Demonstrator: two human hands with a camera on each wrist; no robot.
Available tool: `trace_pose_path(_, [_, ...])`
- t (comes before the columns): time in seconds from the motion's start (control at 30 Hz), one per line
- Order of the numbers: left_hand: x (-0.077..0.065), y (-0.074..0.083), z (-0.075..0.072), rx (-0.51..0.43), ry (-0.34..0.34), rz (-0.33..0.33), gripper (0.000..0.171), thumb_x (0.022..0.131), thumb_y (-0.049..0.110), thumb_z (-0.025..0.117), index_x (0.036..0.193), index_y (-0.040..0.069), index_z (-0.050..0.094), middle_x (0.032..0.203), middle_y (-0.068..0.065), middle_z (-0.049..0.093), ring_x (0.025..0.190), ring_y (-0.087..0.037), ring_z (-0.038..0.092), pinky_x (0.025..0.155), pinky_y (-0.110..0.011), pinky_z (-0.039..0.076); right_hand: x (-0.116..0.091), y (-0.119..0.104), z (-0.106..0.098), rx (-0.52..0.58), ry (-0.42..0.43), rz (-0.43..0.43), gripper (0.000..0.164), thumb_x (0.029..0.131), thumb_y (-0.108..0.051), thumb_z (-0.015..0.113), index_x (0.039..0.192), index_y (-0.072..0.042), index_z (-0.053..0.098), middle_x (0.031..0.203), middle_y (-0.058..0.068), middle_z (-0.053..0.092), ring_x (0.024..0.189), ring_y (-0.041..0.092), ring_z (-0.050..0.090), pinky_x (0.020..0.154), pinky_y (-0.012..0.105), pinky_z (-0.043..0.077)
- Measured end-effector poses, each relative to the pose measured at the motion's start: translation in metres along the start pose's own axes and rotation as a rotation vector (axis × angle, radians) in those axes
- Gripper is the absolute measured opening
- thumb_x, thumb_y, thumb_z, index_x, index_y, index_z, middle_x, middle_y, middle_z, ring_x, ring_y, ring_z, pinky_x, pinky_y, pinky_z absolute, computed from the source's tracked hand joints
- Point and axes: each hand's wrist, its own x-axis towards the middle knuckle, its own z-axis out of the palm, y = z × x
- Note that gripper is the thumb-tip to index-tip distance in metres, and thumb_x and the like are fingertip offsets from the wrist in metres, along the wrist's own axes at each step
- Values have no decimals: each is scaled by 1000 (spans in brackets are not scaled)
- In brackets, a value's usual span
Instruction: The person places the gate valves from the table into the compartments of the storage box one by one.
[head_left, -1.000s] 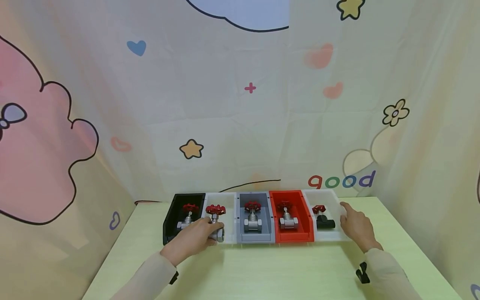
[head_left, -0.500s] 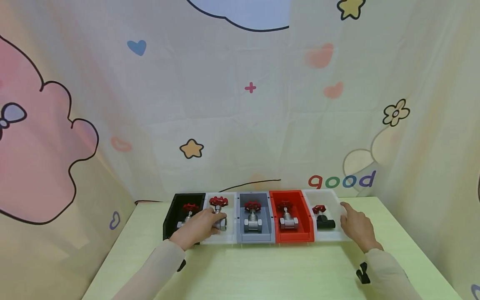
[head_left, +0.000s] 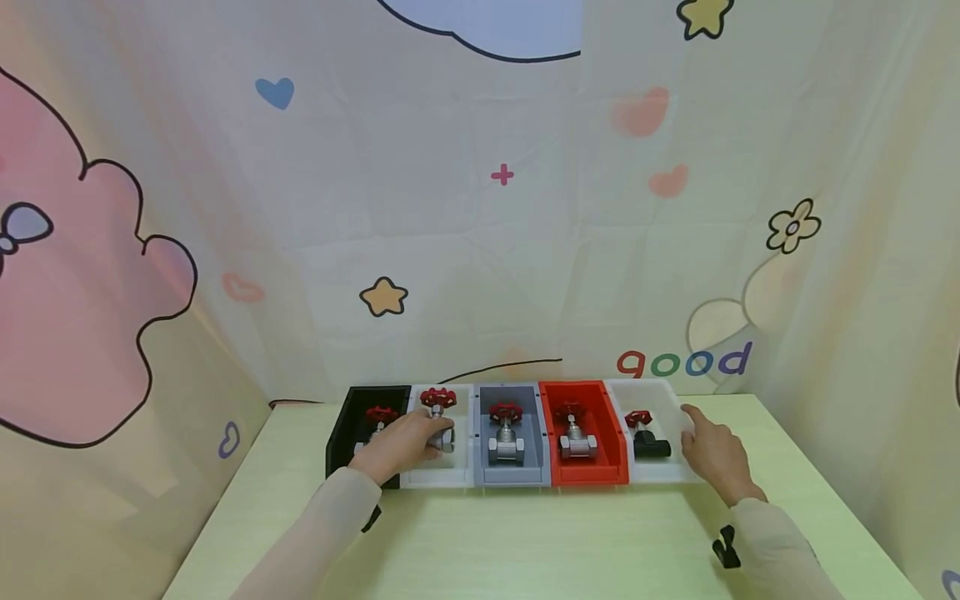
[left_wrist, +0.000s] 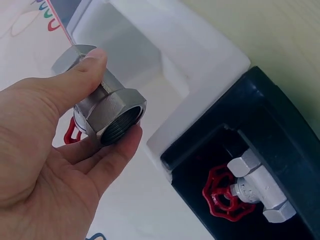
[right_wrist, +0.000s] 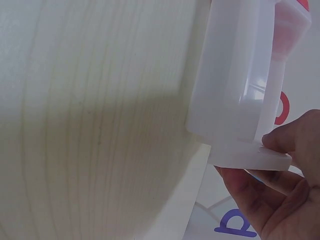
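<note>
My left hand point(head_left: 401, 442) grips a metal gate valve point(left_wrist: 114, 111) with a red handwheel, thumb over its steel body and fingers beneath. In the head view it is over the left white bin point(head_left: 442, 478); the left wrist view shows the valve's threaded open end. My right hand point(head_left: 716, 454) pinches the outer rim of the right white bin point(right_wrist: 240, 155), thumb on one side and fingers on the other. A black tee-shaped valve point(head_left: 651, 446) with a red handle lies inside that bin. Part of the held valve is hidden by my left hand.
Between the white bins stand a grey bin point(head_left: 513, 476) and a red bin point(head_left: 590, 475), each with a similar red-wheeled valve. A black bin point(left_wrist: 280, 107) at the left end holds another valve point(left_wrist: 262, 185). The bins stand in a row on a pale wooden table point(head_left: 525, 542).
My left hand has carried the valve forward and slightly right, from the front edge of the left white bin to farther over it. My right hand has stayed at the right bin's rim.
</note>
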Motion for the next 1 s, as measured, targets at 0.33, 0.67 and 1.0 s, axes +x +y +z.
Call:
trace_pose_path(0.33, [10,-4,7,-30,-21,15,52,86,19,75,135,18,60,109,-4,63,87,-13,54,82,-32,55,1,0,0,-2,9,-4,49,96,-13,50,142,0,40,109,40,62,64,33,62,53,42,48])
trace_pose_path(0.67, [21,-1,15,-38,-54,14,52,86,18,75,136,16,59,112,-6,64,92,-15,54,90,-35,54,-1,-1,0,1,10,-6,49,97,-13,48,142,0,39,106,40,62,62,30,59,51,39,45])
trace_pose_path(1.0, [31,-2,29,-46,-81,-34,52,87,17,75,136,15,59,122,-6,67,102,-17,60,101,-41,51,-1,-2,0,5,6,0,49,97,-13,48,143,0,39,106,39,63,61,29,57,51,38,45])
